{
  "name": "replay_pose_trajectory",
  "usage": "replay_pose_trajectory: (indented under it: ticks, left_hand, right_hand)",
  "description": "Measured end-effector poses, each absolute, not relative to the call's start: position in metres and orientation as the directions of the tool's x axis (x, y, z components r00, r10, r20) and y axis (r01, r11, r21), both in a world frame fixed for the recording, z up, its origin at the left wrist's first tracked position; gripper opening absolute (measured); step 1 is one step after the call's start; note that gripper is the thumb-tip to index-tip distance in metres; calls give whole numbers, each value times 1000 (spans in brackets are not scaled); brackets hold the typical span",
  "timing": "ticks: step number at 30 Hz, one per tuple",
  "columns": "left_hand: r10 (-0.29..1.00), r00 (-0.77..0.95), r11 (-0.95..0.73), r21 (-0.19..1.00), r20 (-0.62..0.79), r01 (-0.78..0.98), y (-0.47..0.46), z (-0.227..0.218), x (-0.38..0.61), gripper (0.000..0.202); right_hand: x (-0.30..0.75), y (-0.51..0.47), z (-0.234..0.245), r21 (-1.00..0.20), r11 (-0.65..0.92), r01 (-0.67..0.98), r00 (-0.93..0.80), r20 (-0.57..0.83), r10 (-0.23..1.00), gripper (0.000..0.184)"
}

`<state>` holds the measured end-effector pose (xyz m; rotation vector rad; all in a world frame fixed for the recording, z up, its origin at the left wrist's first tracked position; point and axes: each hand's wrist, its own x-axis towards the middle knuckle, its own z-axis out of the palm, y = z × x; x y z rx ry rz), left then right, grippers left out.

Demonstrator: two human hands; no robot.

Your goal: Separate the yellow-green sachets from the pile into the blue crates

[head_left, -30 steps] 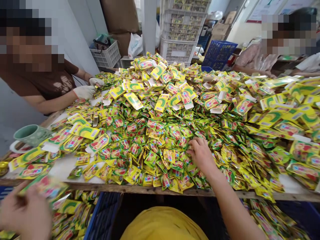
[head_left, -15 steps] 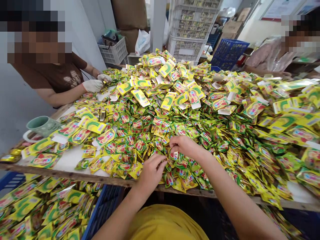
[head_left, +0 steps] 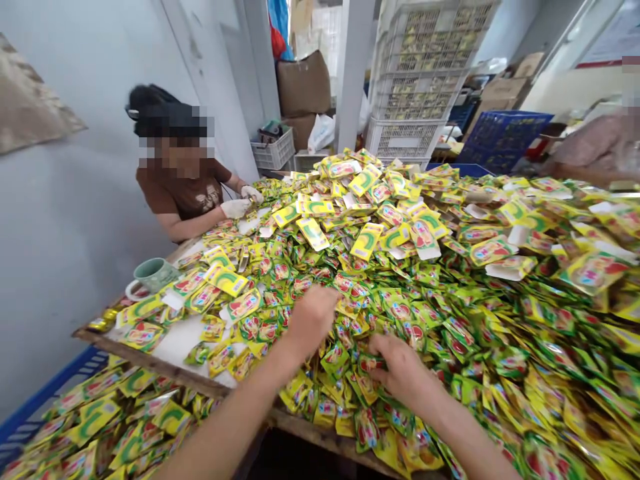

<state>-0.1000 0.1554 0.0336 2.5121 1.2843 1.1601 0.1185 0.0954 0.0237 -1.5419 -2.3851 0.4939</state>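
Many packets (head_left: 400, 307), small and printed in yellow, green and red, lie in a dense, overlapping layer across the middle of the table (head_left: 175, 343) and up to its near edge. The right hand (head_left: 400, 367) is low among them, near that edge. Its thumb and forefinger stand slightly apart, with packet print showing between them; whether they grip a packet cannot be told. The left hand (head_left: 313, 313) is over the packets, farther in from the table's edge. It is blurred, with the fingers curled and mostly hidden; how far it is closed, and on what, cannot be told.

Flat boxes (head_left: 367, 241), some with open white flaps, are heaped on the packets toward the table's far side. More lie at its left end, beside a green mug (head_left: 153, 273). Below the table's near left edge, a blue crate (head_left: 55, 393) holds further boxes.

One co-worker (head_left: 187, 193) in a brown top sits at the table's far left, white gloves (head_left: 235, 209) at its edge. Another person's pink sleeve (head_left: 595, 150) shows beyond the table's right side. Behind the table stand stacked white crates (head_left: 415, 100), filled, and a blue basket (head_left: 505, 137).
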Motion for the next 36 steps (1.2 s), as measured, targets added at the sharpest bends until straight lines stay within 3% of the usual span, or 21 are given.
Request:
replay_pose_trajectory:
  ticks: [4, 6, 9, 12, 14, 16, 19, 23, 31, 33, 36]
  left_hand:
    - [729, 293, -488, 170, 618, 856, 265, 73, -136, 50]
    - [736, 347, -510, 138, 581, 849, 300, 83, -144, 43]
    - [716, 371, -554, 159, 591, 817, 307, 94, -141, 28]
    - [773, 189, -530, 453, 606, 717, 262, 97, -122, 23]
    - [885, 164, -456, 739, 436, 497, 213, 89, -103, 26]
    - [925, 325, -285, 927, 199, 243, 164, 73, -83, 27]
    - [897, 439, -56, 998, 41, 21, 108, 44, -60, 24]
    - [932, 362, -25, 1000, 22, 3, 81, 21, -51, 21]
    - [946, 310, -129, 986, 92, 102, 59, 6, -48, 30]
    - [952, 296, -118, 988, 83, 103, 54, 2, -49, 30]
    - [950, 305, -84, 996, 69, 36, 50, 0, -52, 32]
  right_hand:
    - [116, 79, 23, -495, 352, 794, -377, 53, 925, 39]
    - [120, 73, 19, -528, 344, 776, -361, 76, 930, 30]
    - [132, 68, 16, -673, 282, 684, -255, 141, 957, 13]
    - [141, 66, 28, -852, 147, 503, 24, 183, 983, 19]
    - [139, 68, 44, -931, 98, 352, 254, 196, 947, 27]
    - [133, 72, 60, -951, 168, 260, 380, 260, 888, 26]
    - [120, 77, 69, -887, 312, 340, 233, 400, 886, 16]
    - [112, 73, 61, -680, 444, 584, -156, 443, 883, 13]
    - [103, 56, 84, -381, 359, 852, -344, 108, 933, 30]
    - [103, 53, 87, -382, 401, 833, -403, 78, 912, 34]
    - [108, 52, 84, -474, 380, 795, -356, 143, 923, 31]
